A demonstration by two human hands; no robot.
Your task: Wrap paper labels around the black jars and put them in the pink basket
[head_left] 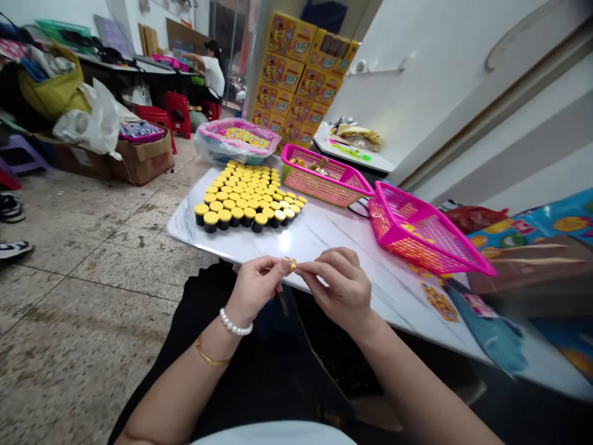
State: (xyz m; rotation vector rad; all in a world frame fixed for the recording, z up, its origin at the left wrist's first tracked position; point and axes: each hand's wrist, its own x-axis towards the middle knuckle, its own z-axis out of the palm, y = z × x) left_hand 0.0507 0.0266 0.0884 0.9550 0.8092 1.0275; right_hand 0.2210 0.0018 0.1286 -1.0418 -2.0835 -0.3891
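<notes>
Above the table's near edge, my left hand pinches a small yellow-and-white piece between thumb and index finger. Its exact kind is too small to make out. My right hand comes in from the other side, thumb and fingertips closed at the same piece. Beyond my hands on the white marbled table stands a close group of small black jars with yellow lids. A pink basket with a few yellow bits is to the right.
A second pink basket with yellowish items and a plastic-lined tub of small colourful pieces stand at the back. Yellow boxes are stacked behind. Printed packaging lies at right. A person sits far left.
</notes>
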